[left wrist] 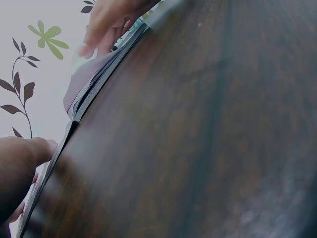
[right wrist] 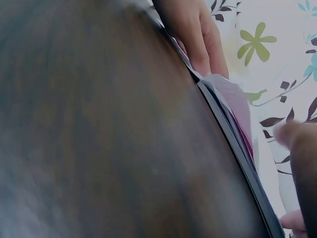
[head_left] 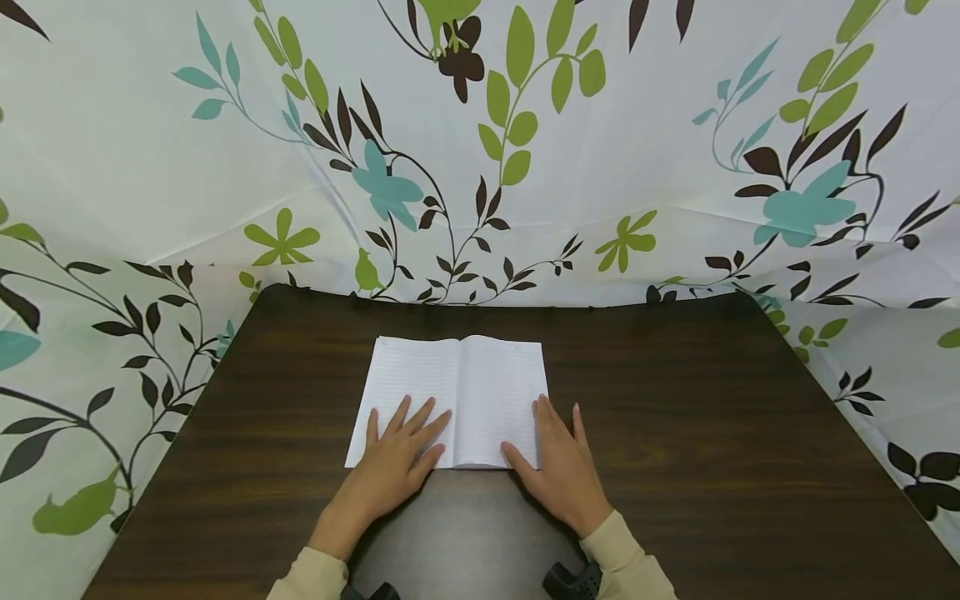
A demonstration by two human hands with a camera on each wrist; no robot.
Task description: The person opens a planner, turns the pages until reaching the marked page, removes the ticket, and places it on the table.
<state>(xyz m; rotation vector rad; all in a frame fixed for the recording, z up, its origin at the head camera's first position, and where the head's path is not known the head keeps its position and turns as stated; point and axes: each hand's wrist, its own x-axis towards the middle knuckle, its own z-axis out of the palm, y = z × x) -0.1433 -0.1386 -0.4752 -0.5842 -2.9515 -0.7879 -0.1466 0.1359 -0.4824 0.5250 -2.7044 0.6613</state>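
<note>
The open lined notebook point(head_left: 498, 383) lay flat on the desk point(head_left: 675, 400), a little left of its middle, the centre fold pointing away from the person and the spread longest from side to side. The left hand point(head_left: 393, 467) rested on the left page, fingers fanned wide; the right hand point(head_left: 564, 475) lay at the right page's outer edge, fingers extended, gripping nothing I could make out. Steadying the pages seemed the step; next probably called for lifting a leaf edge.

A notebook point(head_left: 480, 400) lies open (its pages lined) on a dark table point(head_left: 675, 433); the left hand point(head_left: 393, 467) spreads over its left page; the right hand point(head_left: 562, 471) lies at its right edge.
</note>
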